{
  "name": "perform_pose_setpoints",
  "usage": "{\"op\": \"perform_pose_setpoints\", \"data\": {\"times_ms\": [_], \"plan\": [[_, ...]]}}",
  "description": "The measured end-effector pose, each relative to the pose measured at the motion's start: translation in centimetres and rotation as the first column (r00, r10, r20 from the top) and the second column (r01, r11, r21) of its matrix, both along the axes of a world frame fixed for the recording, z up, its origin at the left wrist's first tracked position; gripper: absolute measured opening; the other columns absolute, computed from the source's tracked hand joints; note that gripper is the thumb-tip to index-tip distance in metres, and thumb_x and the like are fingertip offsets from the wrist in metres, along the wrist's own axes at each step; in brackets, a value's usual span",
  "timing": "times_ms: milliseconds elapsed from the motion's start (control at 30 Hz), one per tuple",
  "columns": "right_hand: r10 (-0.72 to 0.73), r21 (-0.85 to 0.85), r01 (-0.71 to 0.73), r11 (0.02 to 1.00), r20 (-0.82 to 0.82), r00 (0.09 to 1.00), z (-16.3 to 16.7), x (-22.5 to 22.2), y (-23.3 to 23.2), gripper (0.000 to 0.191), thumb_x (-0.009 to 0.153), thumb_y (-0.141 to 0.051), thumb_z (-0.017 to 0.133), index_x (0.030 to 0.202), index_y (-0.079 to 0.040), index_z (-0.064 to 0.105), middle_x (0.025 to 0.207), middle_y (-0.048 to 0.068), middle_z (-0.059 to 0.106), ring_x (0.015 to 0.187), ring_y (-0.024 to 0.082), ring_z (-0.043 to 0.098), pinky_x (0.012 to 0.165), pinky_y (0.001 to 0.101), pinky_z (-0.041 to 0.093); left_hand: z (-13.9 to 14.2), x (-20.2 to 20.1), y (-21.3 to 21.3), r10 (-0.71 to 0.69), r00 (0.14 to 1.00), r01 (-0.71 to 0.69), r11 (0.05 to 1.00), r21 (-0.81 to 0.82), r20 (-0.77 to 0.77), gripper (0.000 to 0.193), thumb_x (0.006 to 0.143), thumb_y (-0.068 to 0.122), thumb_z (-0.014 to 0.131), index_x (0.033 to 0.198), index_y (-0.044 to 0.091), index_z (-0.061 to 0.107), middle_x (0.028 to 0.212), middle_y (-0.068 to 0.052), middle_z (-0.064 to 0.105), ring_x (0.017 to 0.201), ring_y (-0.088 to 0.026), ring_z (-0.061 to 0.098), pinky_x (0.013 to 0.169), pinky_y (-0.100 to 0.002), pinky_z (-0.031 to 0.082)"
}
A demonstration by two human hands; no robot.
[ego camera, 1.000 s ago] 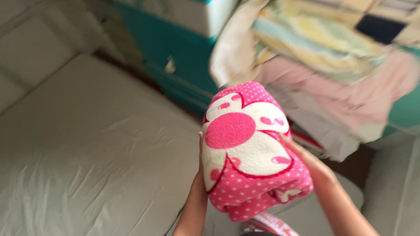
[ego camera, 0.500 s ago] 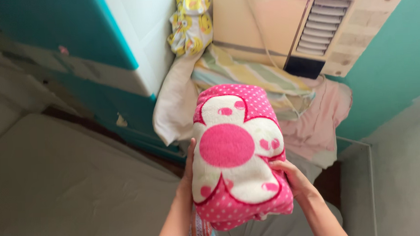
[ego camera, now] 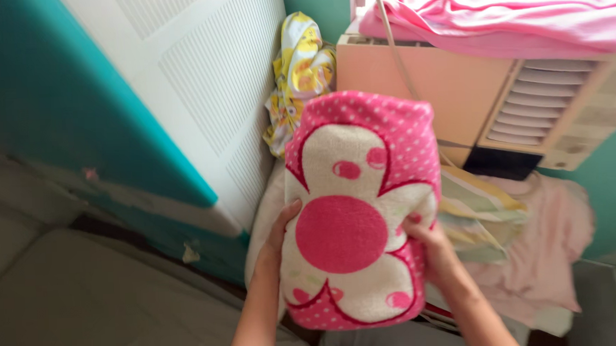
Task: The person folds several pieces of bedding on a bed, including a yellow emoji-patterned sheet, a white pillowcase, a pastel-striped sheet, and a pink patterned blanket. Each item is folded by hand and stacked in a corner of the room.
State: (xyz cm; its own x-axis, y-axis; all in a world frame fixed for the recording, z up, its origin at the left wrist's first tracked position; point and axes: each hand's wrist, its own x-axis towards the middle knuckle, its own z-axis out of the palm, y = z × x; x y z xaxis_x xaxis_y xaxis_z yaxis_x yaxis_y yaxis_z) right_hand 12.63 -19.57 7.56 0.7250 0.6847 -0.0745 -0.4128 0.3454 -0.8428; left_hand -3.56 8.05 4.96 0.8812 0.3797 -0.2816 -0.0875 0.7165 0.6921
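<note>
While I hold the towel (ego camera: pixel 358 212) up in front of me, it hides most of what lies behind: the stack of folded cloths (ego camera: pixel 483 210) shows only at its right side, and the white pillow (ego camera: pixel 264 209) only as a strip at its left. My forearms are cut off by the bottom edge. The pink cloth (ego camera: pixel 509 12) on the air conditioner (ego camera: pixel 471 97) is washed out by light. The towel is a folded bundle, pink with white dots and a big flower facing me; its long axis runs upright, tilted slightly right at the top. My left hand (ego camera: pixel 276 240) presses flat on its left side, fingers mostly hidden behind it. My right hand (ego camera: pixel 429 247) clamps the right side, thumb in front.
</note>
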Motion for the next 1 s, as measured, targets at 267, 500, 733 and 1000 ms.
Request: {"op": "perform_pose_setpoints", "data": {"times_ms": [267, 500, 733, 1000], "plan": [[0.211, -0.401, 0.119, 0.908, 0.686, 0.696, 15.2, 12.5, -1.1, 0.043, 0.081, -0.019, 0.076, 0.120, -0.002, 0.071, 0.109, 0.005, 0.073, 0.098, 0.017, 0.068, 0.087, 0.0340, 0.055, -2.4, 7.9, 0.0, -0.328, 0.916, 0.278, 0.934, 0.225, 0.230, 0.054, 0.083, 0.009, 0.075, 0.134, 0.004, 0.060, 0.128, -0.006, 0.068, 0.120, -0.020, 0.064, 0.105, -0.036, 0.049], [0.836, -0.894, 0.193, 0.404, 0.446, 0.320, 16.2, 19.6, 8.3, 0.042, 0.083, -0.033, 0.081, 0.118, -0.011, 0.075, 0.102, 0.009, 0.081, 0.096, 0.020, 0.073, 0.091, 0.0360, 0.054, -4.3, 8.5, -8.0, 0.000, 0.969, 0.088, 0.935, 0.344, -0.249, 0.087, 0.080, 0.024, 0.083, 0.148, 0.005, 0.032, 0.142, -0.010, 0.058, 0.131, -0.023, 0.056, 0.112, -0.039, 0.041], [0.534, -0.615, 0.306, 0.726, 0.786, 0.313, 11.9, 20.8, 7.7, 0.054, 0.077, -0.028, 0.084, 0.126, -0.012, 0.070, 0.112, 0.012, 0.073, 0.102, 0.023, 0.071, 0.090, 0.0390, 0.053, -1.1, 9.0, -10.4, 0.519, 0.800, -0.187, -0.262, 0.947, 0.302, 0.103, 0.087, 0.042, 0.081, 0.160, 0.001, 0.022, 0.161, -0.020, 0.035, 0.154, -0.038, 0.030, 0.127, -0.061, 0.019], [0.158, -0.077, 0.747, 0.661, 0.987, -0.037, 10.2, 15.8, 0.0, 0.050, 0.090, -0.029, 0.081, 0.135, -0.014, 0.067, 0.131, 0.013, 0.065, 0.132, 0.033, 0.057, 0.116, 0.0451, 0.040, 2.3, 16.9, -8.6, 0.253, 0.966, 0.041, -0.342, 0.939, 0.050, 0.104, 0.078, 0.061, 0.077, 0.162, 0.023, 0.028, 0.169, -0.016, 0.021, 0.157, -0.041, 0.015, 0.122, -0.069, 0.008]]}}
